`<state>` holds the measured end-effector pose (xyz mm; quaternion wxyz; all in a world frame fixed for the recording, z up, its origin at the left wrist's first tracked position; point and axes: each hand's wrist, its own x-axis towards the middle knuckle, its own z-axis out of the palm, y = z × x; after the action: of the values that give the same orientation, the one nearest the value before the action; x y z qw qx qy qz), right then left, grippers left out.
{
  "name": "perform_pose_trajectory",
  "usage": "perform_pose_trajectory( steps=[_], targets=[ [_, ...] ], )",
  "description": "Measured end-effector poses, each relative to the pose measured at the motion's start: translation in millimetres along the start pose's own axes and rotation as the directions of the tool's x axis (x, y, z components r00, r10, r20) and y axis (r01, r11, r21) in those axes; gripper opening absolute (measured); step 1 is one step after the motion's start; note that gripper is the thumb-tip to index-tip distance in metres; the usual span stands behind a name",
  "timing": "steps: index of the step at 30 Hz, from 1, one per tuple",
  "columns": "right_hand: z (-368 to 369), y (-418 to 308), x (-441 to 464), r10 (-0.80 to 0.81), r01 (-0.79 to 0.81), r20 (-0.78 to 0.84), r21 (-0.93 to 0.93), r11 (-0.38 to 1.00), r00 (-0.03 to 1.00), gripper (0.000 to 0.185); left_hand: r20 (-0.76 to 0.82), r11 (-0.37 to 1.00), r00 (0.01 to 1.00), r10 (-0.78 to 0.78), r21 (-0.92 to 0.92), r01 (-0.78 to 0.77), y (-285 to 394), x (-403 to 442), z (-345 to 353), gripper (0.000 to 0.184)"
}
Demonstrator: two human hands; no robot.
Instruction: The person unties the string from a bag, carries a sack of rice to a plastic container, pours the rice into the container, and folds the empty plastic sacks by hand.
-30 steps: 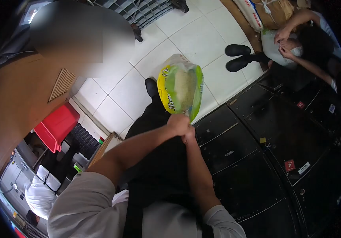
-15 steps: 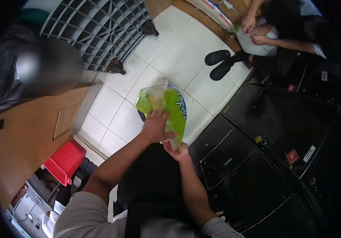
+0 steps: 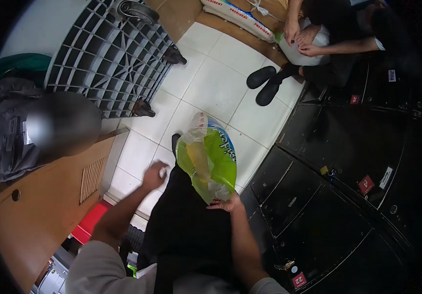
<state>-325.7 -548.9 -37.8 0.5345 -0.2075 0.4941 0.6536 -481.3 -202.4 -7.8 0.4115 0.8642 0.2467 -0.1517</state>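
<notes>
A green, white and blue plastic bag with printed letters is in front of my body, its gathered clear edge towards me. My right hand holds that near edge, its fingers partly under the plastic. To the left of the bag, apart from it, my left hand is in the air with loosely bent fingers, and floor tile shows between thumb and fingertips. The inside of the bag is partly visible and looks pale yellow.
Black lockers line the right side. A co-worker's hands are at a white bag, top right. At the left are a grey plastic grid on wheels, a wooden panel and a red bin. White tiles cover the floor.
My left hand has come off the bag and moved left. My right hand stays on its edge, and the bag has opened wider. The view has turned, showing more of the grid.
</notes>
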Motion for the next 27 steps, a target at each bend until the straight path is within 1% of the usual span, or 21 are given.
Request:
perform_pose_trajectory(
  steps=[1,3,5,7,8,9,11,12,14,15,16,17,18,19,20,21,22,23,25,26,27],
  targets=[
    [0.8,0.8,3.9,0.012,-0.012,0.009,0.091,0.996,1.0,0.074,-0.071,0.984,0.997,-0.007,0.176,0.02,-21.6,21.1,-16.0,0.063],
    [3.8,9.1,10.1,-0.032,0.031,0.06,0.027,0.999,0.998,0.072,0.014,0.987,1.0,-0.021,0.16,0.019,16.4,65.4,-73.1,0.099],
    [17.0,13.6,20.8,-0.069,0.073,0.113,-0.034,0.997,0.991,0.071,0.117,0.923,0.945,0.304,0.21,-0.323,12.4,119.1,-82.8,0.12],
    [38.8,13.3,27.1,-0.213,0.231,0.19,-0.075,0.97,0.958,0.062,0.204,0.832,0.844,0.495,0.169,-0.529,44.0,169.6,-85.6,0.113],
    [72.3,13.7,25.0,-0.296,0.292,0.044,0.069,0.954,0.954,0.05,0.203,0.755,0.767,0.609,0.15,-0.639,58.3,192.4,-75.8,0.108],
    [67.8,10.5,37.6,-0.301,0.298,0.042,0.068,0.952,0.953,0.05,0.196,0.664,0.676,0.711,0.133,-0.736,72.1,210.5,-65.4,0.102],
    [26.9,-6.9,81.7,-0.149,0.149,-0.022,0.303,0.941,0.989,0.043,0.379,0.535,0.572,0.728,0.208,-0.819,98.2,226.0,-53.2,0.069],
    [10.3,-12.5,96.0,-0.162,0.141,0.062,0.263,0.955,0.985,0.041,0.371,0.536,0.575,0.729,0.213,-0.817,99.2,232.5,-36.5,0.069],
    [33.1,-9.0,96.9,-0.18,0.163,0.049,0.242,0.956,0.982,0.039,0.469,0.539,0.499,0.729,0.058,-0.841,81.9,241.3,9.6,0.043],
    [34.1,-7.1,97.6,-0.21,0.203,0.013,0.196,0.959,0.978,0.038,0.463,0.539,0.502,0.731,0.06,-0.84,77.9,234.7,18.1,0.043],
    [30.4,-2.4,97.4,-0.241,0.244,-0.033,0.123,0.962,0.97,0.037,0.408,0.79,0.721,0.56,-0.001,-0.613,74.6,221.9,28.8,0.043],
    [26.2,2.8,97.6,-0.274,0.278,-0.085,0.036,0.96,0.958,0.036,0.374,0.946,0.87,0.322,-0.082,-0.315,70.8,208.5,39.5,0.049],
    [19.7,9.1,97.7,-0.32,0.305,-0.134,-0.118,0.945,0.938,0.035,0.32,0.981,0.929,0.186,-0.015,-0.191,56.0,198.1,54.4,0.062],
    [10.9,17.6,98.1,-0.376,0.316,-0.184,-0.29,0.903,0.908,0.034,0.314,0.983,0.932,0.181,-0.021,-0.184,51.0,182.7,63.1,0.062],
    [4.2,24.7,100.2,-0.441,0.301,-0.211,-0.478,0.825,0.873,0.032,0.147,0.97,0.985,0.087,-0.238,-0.05,47.7,167.3,71.9,0.065],
    [-1.4,31.0,103.9,-0.514,0.27,-0.216,-0.65,0.71,0.83,0.031,-0.008,0.886,0.999,-0.047,-0.462,0.038,44.9,159.8,78.3,0.068],
    [-4.1,37.3,110.6,-0.587,0.243,-0.165,-0.798,0.551,0.792,0.03,-0.001,0.937,0.995,-0.095,-0.338,0.089,42.0,156.4,82.0,0.069],
    [-6.3,43.9,119.7,-0.651,0.189,-0.108,-0.91,0.368,0.751,0.029,-0.03,0.93,0.993,-0.114,-0.354,0.097,37.2,148.8,85.6,0.069],
    [-8.7,54.5,143.0,-0.706,0.145,0.092,-0.989,0.015,0.702,0.027,-0.019,0.947,0.982,-0.19,-0.266,0.179,30.7,128.8,74.5,0.068],
    [-13.0,62.6,156.0,-0.7,0.129,0.2,-0.98,-0.153,0.686,0.026,-0.083,0.936,0.968,-0.239,-0.283,0.207,15.8,103.4,73.1,0.068],
    [-20.0,69.0,165.9,-0.694,0.117,0.287,-0.952,-0.283,0.66,0.025,-0.128,0.904,0.961,-0.245,-0.388,0.179,2.9,87.0,78.2,0.068]
  ],
)
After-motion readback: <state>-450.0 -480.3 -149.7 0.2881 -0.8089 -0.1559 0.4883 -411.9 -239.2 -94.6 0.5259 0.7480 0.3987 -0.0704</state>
